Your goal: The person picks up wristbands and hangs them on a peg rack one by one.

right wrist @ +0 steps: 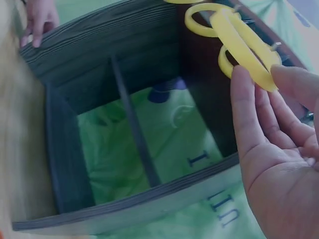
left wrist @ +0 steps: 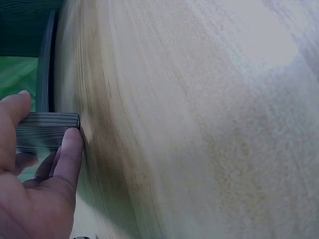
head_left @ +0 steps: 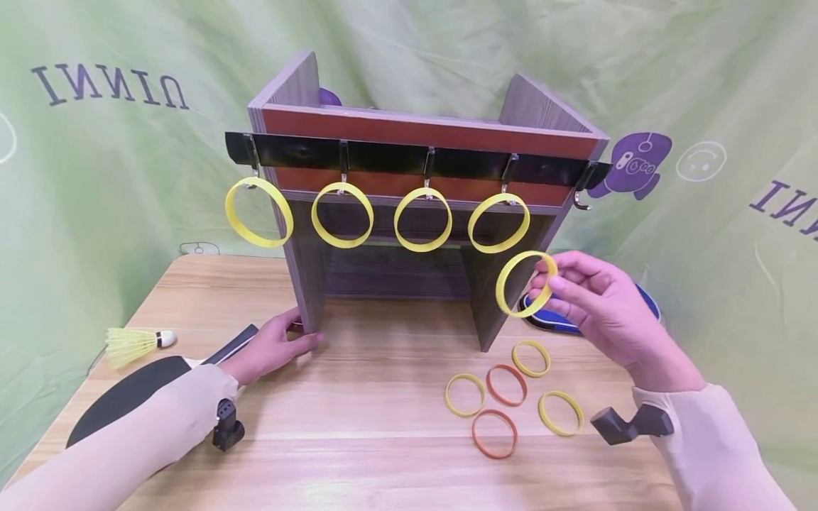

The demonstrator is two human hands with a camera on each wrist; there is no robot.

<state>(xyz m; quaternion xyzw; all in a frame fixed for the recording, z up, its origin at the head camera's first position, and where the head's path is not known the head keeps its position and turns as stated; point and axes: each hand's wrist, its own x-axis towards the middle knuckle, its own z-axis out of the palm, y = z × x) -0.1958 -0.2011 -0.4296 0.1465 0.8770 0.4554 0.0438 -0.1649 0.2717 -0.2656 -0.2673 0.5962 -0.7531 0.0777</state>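
My right hand [head_left: 594, 305] pinches a yellow wristband [head_left: 505, 284] between thumb and fingers, in the air below the right end of the hook rail [head_left: 383, 157]. The same wristband [right wrist: 239, 47] shows close up in the right wrist view. Yellow wristbands, one per hook, hang from the rail's left hooks, among them the leftmost one [head_left: 236, 223]; the rightmost hook [head_left: 581, 201] is bare. My left hand [head_left: 271, 348] grips the bottom front of the left side panel [head_left: 305, 284] of a grey wooden rack; in the left wrist view its fingers lie on both sides of the panel [left wrist: 45, 122].
Yellow wristbands and orange wristbands lie on the table [head_left: 358, 440], one orange wristband [head_left: 474, 434] nearest the front. At left are a shuttlecock [head_left: 137, 344] and a table tennis paddle [head_left: 128, 397], partly under my left sleeve. A blue-and-black item [head_left: 549, 321] lies behind my right hand.
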